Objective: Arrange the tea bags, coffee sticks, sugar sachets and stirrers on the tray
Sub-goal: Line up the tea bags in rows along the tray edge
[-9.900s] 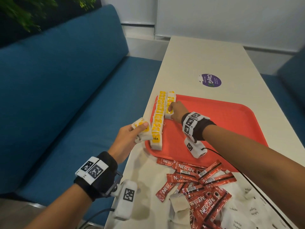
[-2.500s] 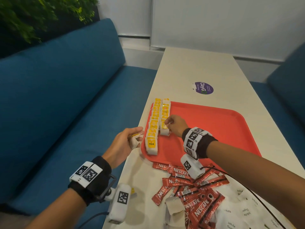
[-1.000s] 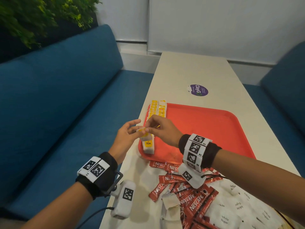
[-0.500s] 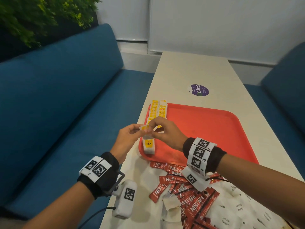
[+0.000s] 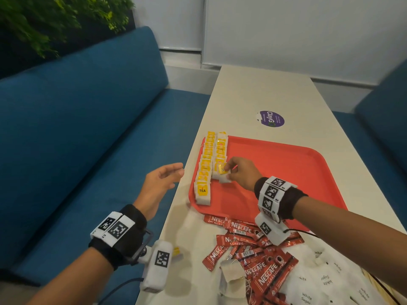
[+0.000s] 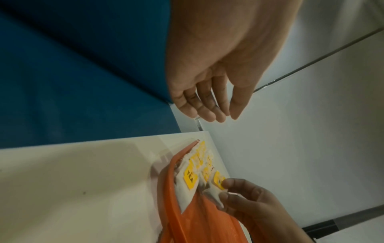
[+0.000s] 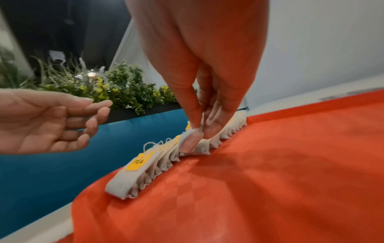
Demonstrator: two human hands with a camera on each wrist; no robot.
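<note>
The tea-bag step is in hand: the right hand (image 5: 241,172) pinches one tea bag (image 5: 223,175) between thumb and fingertips (image 7: 212,131), lowering it onto the near end of the shorter, inner row of tea bags (image 5: 220,154) on the red tray (image 5: 286,170). Just outside the pinch, toward the tray's left rim, lies the longer row (image 5: 204,170), ending in a bag whose yellow tag reads TEA. The left hand (image 5: 157,186) hovers off the table edge beside that row, fingers loosely spread and holding nothing. By my reading, the next move calls for seating this bag so it overlaps its neighbour like the rest, then letting go without dragging the string or tag. The bags are soft, pale, pillowy paper pouches with thin white strings and stiff yellow card tags; they will likely slump or shift if nudged. The tray is smooth moulded plastic with a faint chequered texture and a raised lip. Nearer the person than the grip, off the tray, lie glossy red coffee sticks (image 5: 248,249), slim and flat, and white paper sugar sachets (image 5: 317,282), none yet arranged. I cannot make out any stirrers.
</note>
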